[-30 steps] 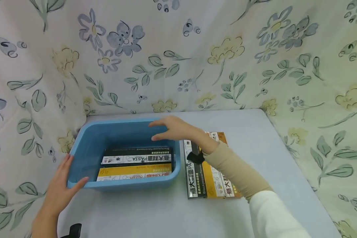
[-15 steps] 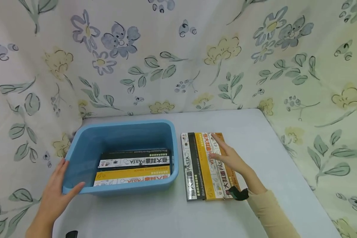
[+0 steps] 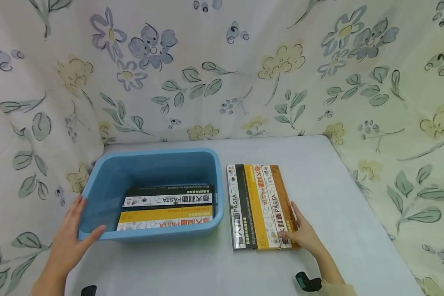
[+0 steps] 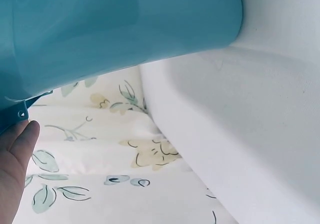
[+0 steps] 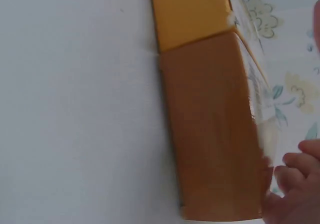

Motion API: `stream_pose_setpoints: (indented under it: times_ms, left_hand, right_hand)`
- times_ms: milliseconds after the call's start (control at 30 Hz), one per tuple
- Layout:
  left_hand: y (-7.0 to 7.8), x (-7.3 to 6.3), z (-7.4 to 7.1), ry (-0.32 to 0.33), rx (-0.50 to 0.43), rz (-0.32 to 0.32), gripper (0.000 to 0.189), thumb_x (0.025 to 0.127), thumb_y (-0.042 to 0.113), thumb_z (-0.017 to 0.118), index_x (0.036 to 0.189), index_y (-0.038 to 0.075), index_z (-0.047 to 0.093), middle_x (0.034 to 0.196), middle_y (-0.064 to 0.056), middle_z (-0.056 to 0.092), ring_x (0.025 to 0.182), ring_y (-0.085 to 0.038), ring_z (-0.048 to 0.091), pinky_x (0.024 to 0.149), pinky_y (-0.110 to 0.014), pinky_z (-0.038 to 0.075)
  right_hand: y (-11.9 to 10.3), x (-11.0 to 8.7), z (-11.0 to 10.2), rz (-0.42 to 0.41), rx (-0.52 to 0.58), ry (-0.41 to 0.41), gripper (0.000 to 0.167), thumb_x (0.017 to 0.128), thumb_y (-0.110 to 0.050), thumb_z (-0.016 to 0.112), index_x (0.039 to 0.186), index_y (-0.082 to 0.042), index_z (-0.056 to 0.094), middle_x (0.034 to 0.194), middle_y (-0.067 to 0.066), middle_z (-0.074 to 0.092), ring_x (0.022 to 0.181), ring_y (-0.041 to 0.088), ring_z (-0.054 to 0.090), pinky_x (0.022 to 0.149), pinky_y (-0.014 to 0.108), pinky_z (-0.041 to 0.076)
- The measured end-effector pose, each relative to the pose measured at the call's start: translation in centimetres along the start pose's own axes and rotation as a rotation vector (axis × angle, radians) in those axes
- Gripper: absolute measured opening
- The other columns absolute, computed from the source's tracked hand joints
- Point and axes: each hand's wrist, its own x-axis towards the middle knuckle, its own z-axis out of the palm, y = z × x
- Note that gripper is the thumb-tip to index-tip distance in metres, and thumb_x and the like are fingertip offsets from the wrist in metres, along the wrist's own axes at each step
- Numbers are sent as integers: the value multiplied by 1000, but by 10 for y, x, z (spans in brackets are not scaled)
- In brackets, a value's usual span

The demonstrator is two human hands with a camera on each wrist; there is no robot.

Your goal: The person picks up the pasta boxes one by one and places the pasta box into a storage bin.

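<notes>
Fingers (image 3: 76, 210) of left hand (image 3: 64, 244) nearly straight against blue plastic tub (image 3: 159, 235), maybe to steady it; right hand (image 3: 306, 236) at brown-and-white cardboard box (image 3: 282, 193), flat on white worktop (image 3: 336, 197), cannot tell if gripping

The blue rectangular plastic tub (image 3: 166, 168) looks smooth, with a soft sheen; the long black, white, yellow and brown printed cardboard boxes (image 3: 260, 205) look like smooth card, the plain brown side panel (image 5: 210, 134) mostly matt; the white tabletop (image 3: 340, 201) is matt and finely grained; the pale floral cloth hanging (image 3: 207, 102) is matt and softly creased; the beige sleeve (image 3: 337, 290) looks like matt cloth.
</notes>
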Motion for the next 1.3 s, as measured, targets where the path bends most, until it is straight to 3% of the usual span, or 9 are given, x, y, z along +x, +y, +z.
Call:
stream_pose_setpoints:
  times_ms: [267,567,767,900,1000,1100,1300]
  left_hand:
    - [0,3,0,21,-19,21,80,91,27,64,154,3,21,159,-23,14,139,-53,17,102,-76,16]
    - [-2,2,0,25,-25,31,79,92,28,63,154,2,21,158,-24,15,140,-53,17,104,-74,13]
    - [0,2,0,21,-9,13,80,91,29,63,154,2,21,158,-25,16,139,-54,18,102,-75,15]
    - [0,1,-1,20,-4,5,80,92,29,63,153,1,21,158,-26,15,139,-54,17,103,-75,15]
    - [-1,1,-1,25,-6,11,80,92,29,63,153,0,21,158,-26,15,139,-54,17,104,-74,14]
    - [0,1,0,30,-6,18,80,91,29,64,153,1,22,158,-25,16,139,-54,18,105,-74,14]
    - [1,2,1,32,-3,8,81,90,27,65,154,3,22,158,-24,16,138,-55,19,102,-75,16]
  right_hand:
    - [17,-8,10,83,21,25,121,69,-27,88,156,-3,7,158,26,15,140,45,25,110,58,29]
    - [26,-5,8,99,52,43,121,69,-27,88,155,-1,7,158,25,14,143,44,17,113,55,23]
    - [22,-12,-3,197,-44,97,113,69,-27,87,153,2,18,152,28,29,136,44,32,107,58,32]
    - [19,-12,0,200,-152,160,103,69,-29,84,148,5,27,138,32,44,118,45,47,95,58,43]
    - [17,-10,5,207,-210,201,106,68,-37,85,146,7,28,132,34,48,113,46,51,90,57,47]
    - [16,-8,9,231,-220,234,110,67,-42,86,146,7,28,132,34,48,113,46,52,89,57,47]
    - [13,-8,8,236,-192,271,98,71,-34,84,144,7,34,131,34,49,113,46,52,89,57,46]
